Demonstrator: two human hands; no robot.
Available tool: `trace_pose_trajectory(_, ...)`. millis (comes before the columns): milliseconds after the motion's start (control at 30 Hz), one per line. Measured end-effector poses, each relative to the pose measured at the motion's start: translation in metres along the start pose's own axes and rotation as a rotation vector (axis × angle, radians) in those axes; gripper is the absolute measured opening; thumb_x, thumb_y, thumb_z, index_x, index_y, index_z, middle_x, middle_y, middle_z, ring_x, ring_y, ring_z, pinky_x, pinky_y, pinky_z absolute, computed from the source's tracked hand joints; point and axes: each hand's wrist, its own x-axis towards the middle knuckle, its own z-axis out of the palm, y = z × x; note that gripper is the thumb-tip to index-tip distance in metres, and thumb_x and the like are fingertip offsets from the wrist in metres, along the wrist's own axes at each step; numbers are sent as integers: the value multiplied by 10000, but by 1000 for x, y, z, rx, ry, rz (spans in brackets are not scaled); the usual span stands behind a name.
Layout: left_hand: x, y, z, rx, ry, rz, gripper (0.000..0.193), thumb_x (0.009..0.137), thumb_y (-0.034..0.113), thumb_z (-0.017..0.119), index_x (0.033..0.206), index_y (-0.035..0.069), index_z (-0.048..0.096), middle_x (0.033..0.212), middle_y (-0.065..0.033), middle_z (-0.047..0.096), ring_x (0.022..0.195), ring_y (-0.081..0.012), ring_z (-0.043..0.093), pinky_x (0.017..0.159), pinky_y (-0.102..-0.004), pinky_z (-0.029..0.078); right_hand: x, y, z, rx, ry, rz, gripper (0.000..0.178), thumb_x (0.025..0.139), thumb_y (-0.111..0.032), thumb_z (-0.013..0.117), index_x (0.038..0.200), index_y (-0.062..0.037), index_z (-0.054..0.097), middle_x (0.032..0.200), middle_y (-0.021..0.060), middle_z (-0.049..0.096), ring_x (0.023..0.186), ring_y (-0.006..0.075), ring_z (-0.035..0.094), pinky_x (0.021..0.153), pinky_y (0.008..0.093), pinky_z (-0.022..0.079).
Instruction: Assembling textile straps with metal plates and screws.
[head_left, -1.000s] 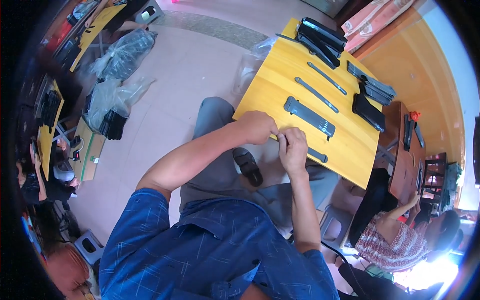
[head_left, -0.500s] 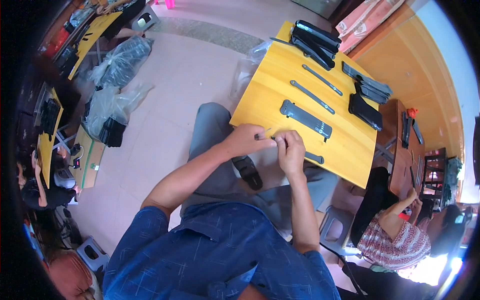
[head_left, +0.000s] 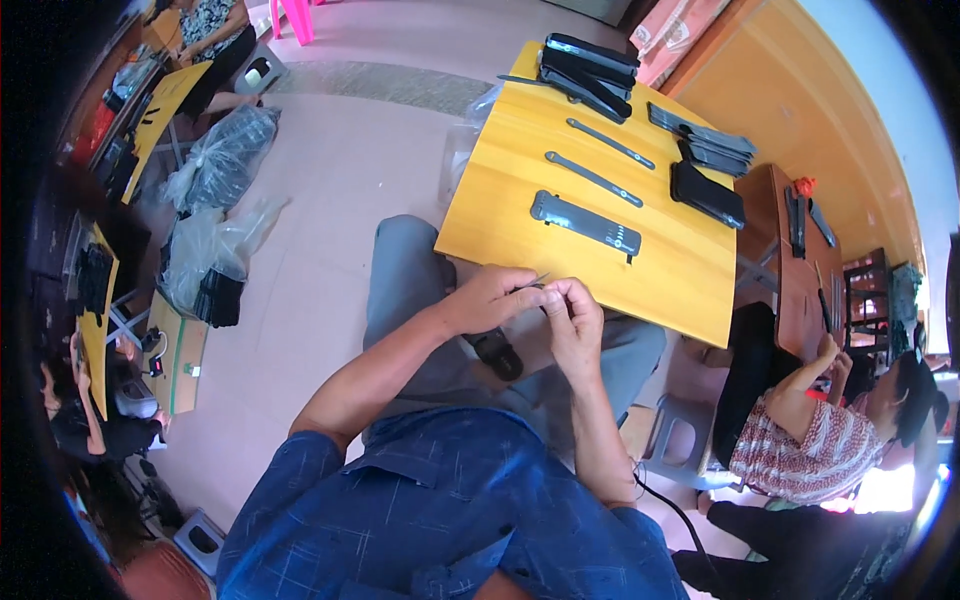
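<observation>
Just off the near edge of the yellow table [head_left: 690,300], both my hands are close together over my lap. My left hand [head_left: 488,300] is closed on a small, thin, dark pointed tool [head_left: 542,279]; its kind is too small to tell. My right hand [head_left: 577,325] is pinched at the fingertips against the left one, and whatever it holds is hidden. Beyond them on the table lies a wide grey strap-like panel [head_left: 585,224] with small tabs. Two narrow grey straps [head_left: 594,179] lie past it, roughly parallel.
Black padded pieces [head_left: 588,75] are piled at the table's far end. Stacked grey strips [head_left: 705,138] and a black pouch-like piece [head_left: 706,195] lie along its right side. A co-worker [head_left: 805,440] sits at a brown table on the right. Plastic-wrapped bundles [head_left: 228,150] stand on the floor at left.
The view has shifted, so the table appears farther left. My hands have drawn closer together at the fingertips. A grey strap end beside my right hand is out of sight now.
</observation>
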Motion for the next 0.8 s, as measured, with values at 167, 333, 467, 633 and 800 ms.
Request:
trace_pose_trajectory(167,4,4,3,116,87,222,375,1026,299,636,803,13,540,640,-23,468,639,-117,426,586,-334,393,-10,9,11,462,14,138,135,1054,-152,603,1012,-27,632,884,-25,616,854,72,563,781,252,475)
trace_pose_trajectory(333,-6,28,-9,-115,-35,-59,325,1025,258,628,812,20,567,640,18,481,630,-78,428,569,-300,377,-15,1,5,248,-101,89,162,1078,-219,585,1055,-59,579,942,-57,576,832,56,489,757,220,426)
trace_pose_trajectory(467,-8,35,-11,-169,-114,-124,312,1047,238,591,805,40,603,641,49,501,592,-41,431,534,-254,358,-2,-37,-18,-209,-255,-165,230,976,-218,715,904,-41,587,722,76,580,640,189,554,609,330,460)
trace_pose_trajectory(633,-10,44,-8,-302,-138,-238,337,1069,247,557,801,51,615,628,37,508,522,-40,444,478,-231,353,13,-40,-28,-179,-358,-180,222,943,-178,731,863,-30,586,689,136,540,613,266,541,590,359,456)
trace_pose_trajectory(800,-20,40,15,-437,70,-176,324,1067,269,568,832,48,605,611,22,493,492,-51,435,449,-228,347,5,-25,-26,189,-327,-95,236,1014,-179,670,838,-38,602,690,27,590,599,147,538,582,303,455)
